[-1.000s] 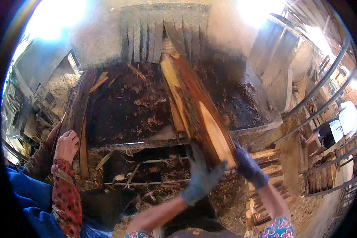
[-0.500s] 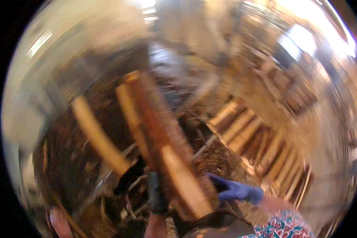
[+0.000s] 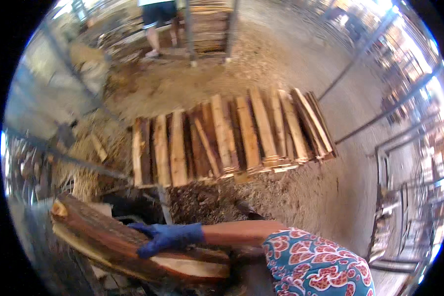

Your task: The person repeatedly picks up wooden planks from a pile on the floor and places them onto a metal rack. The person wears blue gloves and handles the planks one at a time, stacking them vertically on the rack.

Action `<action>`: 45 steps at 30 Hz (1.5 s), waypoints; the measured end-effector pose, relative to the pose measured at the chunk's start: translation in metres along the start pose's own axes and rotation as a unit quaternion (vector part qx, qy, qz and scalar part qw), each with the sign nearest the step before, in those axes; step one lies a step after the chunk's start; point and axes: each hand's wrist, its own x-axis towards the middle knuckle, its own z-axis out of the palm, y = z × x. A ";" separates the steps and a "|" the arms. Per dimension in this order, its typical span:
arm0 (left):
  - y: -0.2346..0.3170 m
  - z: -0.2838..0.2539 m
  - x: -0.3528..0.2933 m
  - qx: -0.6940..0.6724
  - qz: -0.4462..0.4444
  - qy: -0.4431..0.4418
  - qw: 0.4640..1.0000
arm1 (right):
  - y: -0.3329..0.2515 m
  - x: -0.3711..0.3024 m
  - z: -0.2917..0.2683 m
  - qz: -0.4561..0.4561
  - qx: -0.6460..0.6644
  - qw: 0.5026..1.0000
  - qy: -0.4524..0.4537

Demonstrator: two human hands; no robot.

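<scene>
Bark-edged wood (image 3: pixel 111 241), a thick bundle of rough slabs, lies in the lower left of the frame, well below a broad stretch of brown and grey floor (image 3: pixel 352 128) that fills the upper and right parts. Across the centre of the frame runs a row of planks (image 3: pixel 225 130), set side by side, each nearly upright in the picture. At the upper left of centre, another person (image 3: pixel 157 15) stands, cut off by the top edge.

The bundle's long axis slopes gently from far left down towards lower centre, so it lies crosswise to the planks, which are above it and to its right. A patterned sleeve (image 3: pixel 320 259) enters at lower right, and from it a bare forearm (image 3: pixel 241 233) reaches left to the blue-gloved right hand (image 3: pixel 167 239). Its grip is clasping the wood, fingers over the upper edge and thumb on the face; the longer part of the bundle extends left of it. The left hand is out of sight, so its grip cannot be told.

Half a second ago, the bundle stood steeply near the centre, both hands showed, and the row was at the right.
</scene>
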 end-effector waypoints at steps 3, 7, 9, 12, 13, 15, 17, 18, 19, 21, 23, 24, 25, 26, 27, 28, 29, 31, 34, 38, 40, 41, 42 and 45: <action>-0.020 0.065 0.015 0.053 -0.031 -0.090 0.994 | -0.054 -0.084 -0.085 -0.017 -0.058 0.988 0.140; -0.052 0.171 0.026 0.053 -0.097 -0.215 0.970 | -0.114 -0.205 -0.169 -0.013 -0.125 0.933 0.337; -0.070 0.237 0.028 0.032 -0.104 -0.310 0.945 | -0.144 -0.273 -0.195 0.008 -0.188 0.873 0.449; -0.099 0.347 0.019 0.072 -0.180 -0.409 0.892 | -0.193 -0.368 -0.216 -0.031 -0.143 0.838 0.526; -0.108 0.383 0.018 0.117 -0.298 -0.392 0.862 | -0.210 -0.398 -0.224 -0.014 -0.188 0.804 0.563; -0.128 0.448 0.008 0.028 -0.225 -0.561 0.796 | -0.243 -0.457 -0.244 0.006 -0.277 0.747 0.604; -0.147 0.494 0.005 0.152 -0.044 -0.610 0.777 | -0.269 -0.513 -0.271 0.034 -0.338 0.685 0.645; -0.157 0.507 0.008 0.211 0.029 -0.609 0.764 | -0.272 -0.533 -0.287 0.053 -0.360 0.646 0.671; -0.166 0.510 0.013 0.228 -0.010 -0.612 0.757 | -0.263 -0.548 -0.299 0.114 -0.418 0.539 0.723; -0.183 0.491 0.033 0.211 -0.041 -0.628 0.748 | -0.233 -0.562 -0.325 0.204 -0.521 0.296 0.774; -0.195 0.440 0.062 0.068 -0.197 -0.602 0.771 | -0.173 -0.548 -0.335 0.018 -0.481 0.424 0.767; -0.199 0.407 0.077 -0.022 -0.286 -0.550 0.784 | -0.141 -0.536 -0.336 0.084 -0.498 0.462 0.729; -0.199 0.368 0.091 0.171 -0.143 -0.570 0.791 | -0.098 -0.518 -0.327 0.095 -0.502 0.508 0.693; -0.198 0.331 0.103 0.249 -0.109 -0.538 0.798 | -0.060 -0.495 -0.320 0.108 -0.540 0.519 0.654; -0.193 0.292 0.113 0.209 -0.154 -0.480 0.838 | -0.021 -0.476 -0.303 -0.017 -0.492 0.575 0.653; -0.186 0.258 0.120 0.214 -0.186 -0.410 0.867 | 0.010 -0.456 -0.292 0.204 -0.472 0.644 0.567; -0.175 0.224 0.124 0.269 -0.191 -0.337 0.882 | 0.037 -0.438 -0.275 0.189 -0.490 0.674 0.520; -0.146 0.169 0.125 0.269 -0.113 -0.312 0.904 | 0.068 -0.399 -0.253 0.219 -0.407 0.790 0.403; -0.088 0.096 0.105 0.345 -0.030 -0.133 0.929 | 0.076 -0.329 -0.230 0.303 -0.316 0.872 0.218; -0.005 0.012 0.044 0.183 0.069 0.014 0.981 | 0.063 -0.240 -0.218 0.283 -0.361 0.888 0.022; 0.039 -0.036 0.004 0.115 0.224 0.065 0.966 | 0.066 -0.175 -0.215 0.270 -0.306 0.913 -0.020; 0.061 -0.067 -0.018 0.111 0.290 0.121 0.943 | 0.074 -0.143 -0.205 0.277 -0.277 0.920 -0.024; 0.082 -0.095 -0.040 0.107 0.343 0.147 0.922 | 0.080 -0.111 -0.192 0.284 -0.247 0.926 -0.012; 0.139 -0.201 -0.103 0.349 0.422 0.314 0.776 | 0.095 -0.031 -0.128 0.307 -0.188 0.929 0.084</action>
